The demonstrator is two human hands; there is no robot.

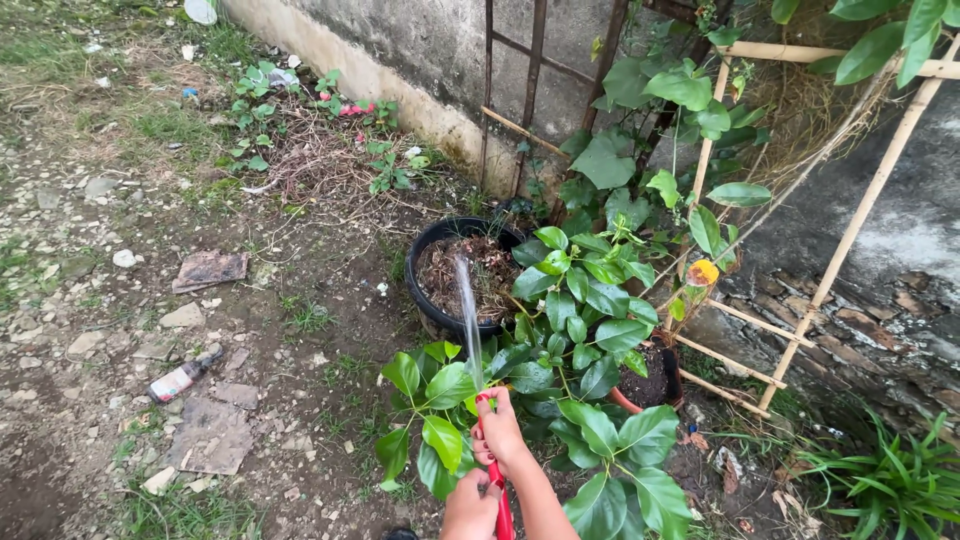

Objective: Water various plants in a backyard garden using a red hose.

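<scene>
Concrete wall (420, 45) along the top, stained and pale at its foot. Dirt ground (120, 300) to the left, strewn with stones, patchy grass and flat scraps. Bamboo frame (850, 230) leaning at the right, with a rusty metal grid (535, 70) against the wall beside it. Leafy green plant (580, 300) in the middle, spreading over and between the pots, its lowest leaves close around the hands. Black pot (440, 240) near the wall's foot, filled with dry brown litter, touching the plant's leaves on its right side. Smaller reddish pot (640, 395) with dark soil to the right, half hidden under leaves. Grassy tuft (890, 480) at the lower right corner. Discarded bottle (180, 378) lying on its side on the dirt, well apart from the pots.

Red hose (502, 505) at the bottom centre, rising between both hands, only short stretches visible. Right hand (500, 432) closed around the hose's end, fingers curled tight near the nozzle. Left hand (470, 505) lower down, wrapped around the hose just beneath the right, partly cut off by the frame edge. Thin stream of water (468, 315) shooting up from the right hand's grip and arcing into the black pot, landing on the litter. Yellow leaf (703, 272) among the green, near the frame.
</scene>
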